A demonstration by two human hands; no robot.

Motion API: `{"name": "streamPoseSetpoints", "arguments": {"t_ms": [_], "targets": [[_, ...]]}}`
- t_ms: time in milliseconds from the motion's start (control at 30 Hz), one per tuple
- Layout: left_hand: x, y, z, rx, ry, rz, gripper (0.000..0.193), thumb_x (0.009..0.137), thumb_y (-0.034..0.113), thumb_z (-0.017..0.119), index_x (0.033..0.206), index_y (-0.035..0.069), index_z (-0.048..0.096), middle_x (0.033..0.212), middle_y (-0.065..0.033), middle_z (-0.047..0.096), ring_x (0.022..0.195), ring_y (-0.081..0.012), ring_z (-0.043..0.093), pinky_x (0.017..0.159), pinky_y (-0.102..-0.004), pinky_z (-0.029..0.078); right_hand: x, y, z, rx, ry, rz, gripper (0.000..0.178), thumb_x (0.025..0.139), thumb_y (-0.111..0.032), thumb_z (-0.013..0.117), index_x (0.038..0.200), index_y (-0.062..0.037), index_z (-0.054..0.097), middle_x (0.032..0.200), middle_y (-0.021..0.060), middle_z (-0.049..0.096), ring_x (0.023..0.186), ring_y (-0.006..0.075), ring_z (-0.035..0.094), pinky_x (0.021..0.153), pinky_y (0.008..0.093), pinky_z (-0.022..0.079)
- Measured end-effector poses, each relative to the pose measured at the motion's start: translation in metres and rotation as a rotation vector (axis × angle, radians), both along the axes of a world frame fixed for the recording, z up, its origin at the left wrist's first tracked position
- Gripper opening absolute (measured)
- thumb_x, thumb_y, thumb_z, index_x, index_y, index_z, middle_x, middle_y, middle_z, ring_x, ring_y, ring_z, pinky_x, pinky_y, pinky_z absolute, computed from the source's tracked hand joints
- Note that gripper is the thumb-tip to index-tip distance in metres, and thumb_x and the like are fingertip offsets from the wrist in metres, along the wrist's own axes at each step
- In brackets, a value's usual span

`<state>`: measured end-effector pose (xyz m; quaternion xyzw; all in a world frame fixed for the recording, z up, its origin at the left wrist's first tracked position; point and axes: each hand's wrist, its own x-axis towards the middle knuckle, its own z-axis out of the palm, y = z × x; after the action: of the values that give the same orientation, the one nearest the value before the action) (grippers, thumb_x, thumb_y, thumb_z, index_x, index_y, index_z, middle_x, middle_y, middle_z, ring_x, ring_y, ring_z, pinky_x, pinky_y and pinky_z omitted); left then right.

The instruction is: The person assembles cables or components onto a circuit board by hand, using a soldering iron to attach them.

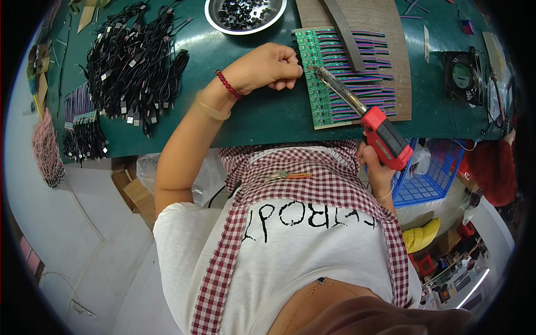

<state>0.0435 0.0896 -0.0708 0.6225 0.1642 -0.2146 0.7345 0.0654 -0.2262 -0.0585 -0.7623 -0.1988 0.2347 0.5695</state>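
Note:
My right hand (377, 174) is wrapped round the grip of a red and black soldering gun (385, 137). Its metal tip rests over the left part of a green circuit board panel (311, 84), at the ends of the wires; whether it touches is too small to tell. Purple, blue and black wires (368, 89) run from the panel to the right in rows. My left hand (276, 67) is closed in a pinch just left of the panel's edge, near the tip. What its fingers hold, if anything, is hidden.
A grey metal bar (344, 36) lies across the wires on a brown board (402, 67). Behind stands a metal bowl (245, 30) of small black parts. A heap of black USB cables (134, 67) lies left, a small fan (463, 75) right. A blue crate (424, 187) sits below the table edge.

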Motion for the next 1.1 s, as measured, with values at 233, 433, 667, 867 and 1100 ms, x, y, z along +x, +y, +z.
{"name": "streamPoseSetpoints", "arguments": {"t_ms": [233, 433, 667, 867, 1100], "targets": [[-0.001, 0.0, 0.001, 0.007, 0.007, 0.009, 0.018, 0.082, 0.014, 0.06, 0.069, 0.006, 0.05, 0.06, -0.0014, 0.056, 0.046, -0.0037, 0.043, 0.043, -0.0171, 0.034, 0.004, -0.006, -0.002, -0.038, -0.089, 0.145, 0.026, 0.084, -0.011, 0.056, 0.104, 0.004, 0.052, 0.066, 0.0059, 0.055, 0.054, 0.0094, 0.046, 0.05, 0.0223, 0.037], [0.0, -0.001, 0.002, 0.015, 0.0, 0.001, 0.018, 0.082, 0.014, 0.06, 0.068, 0.007, 0.05, 0.06, -0.0014, 0.056, 0.046, -0.0035, 0.043, 0.043, -0.017, 0.033, -0.004, -0.004, 0.005, -0.011, 0.022, 0.008, 0.033, 0.084, -0.016, 0.057, 0.11, 0.0038, 0.051, 0.065, 0.0055, 0.053, 0.053, 0.0091, 0.044, 0.051, 0.023, 0.037], [-0.002, -0.001, 0.004, 0.017, 0.014, 0.012, 0.019, 0.082, 0.015, 0.06, 0.068, 0.007, 0.05, 0.06, -0.0013, 0.056, 0.046, -0.0037, 0.044, 0.043, -0.0171, 0.035, 0.0, -0.005, 0.006, 0.086, 0.151, -0.048, 0.043, 0.085, -0.021, 0.06, 0.117, 0.0033, 0.046, 0.065, 0.0058, 0.051, 0.054, 0.0098, 0.042, 0.054, 0.0256, 0.039], [-0.002, 0.004, 0.029, 0.304, -0.03, -0.037, 0.019, 0.086, 0.019, 0.055, 0.082, 0.001, 0.059, 0.063, -0.0055, 0.062, 0.047, -0.0059, 0.052, 0.043, -0.018, 0.04, 0.002, 0.0, 0.013, 0.148, 0.105, -0.098, 0.042, 0.086, -0.022, 0.058, 0.116, 0.0041, 0.045, 0.063, 0.0067, 0.05, 0.053, 0.0103, 0.042, 0.053, 0.0254, 0.038], [0.03, 0.047, 0.03, 1.521, -0.423, 0.163, 0.016, 0.078, 0.019, 0.06, 0.085, 0.004, 0.061, 0.081, -0.016, 0.062, 0.075, -0.0302, 0.059, 0.065, -0.0361, 0.047, 0.012, 0.004, 0.017, 0.24, 0.102, -0.119, 0.042, 0.086, -0.023, 0.057, 0.113, 0.0057, 0.044, 0.062, 0.0075, 0.05, 0.051, 0.0116, 0.043, 0.051, 0.0261, 0.039]]}}
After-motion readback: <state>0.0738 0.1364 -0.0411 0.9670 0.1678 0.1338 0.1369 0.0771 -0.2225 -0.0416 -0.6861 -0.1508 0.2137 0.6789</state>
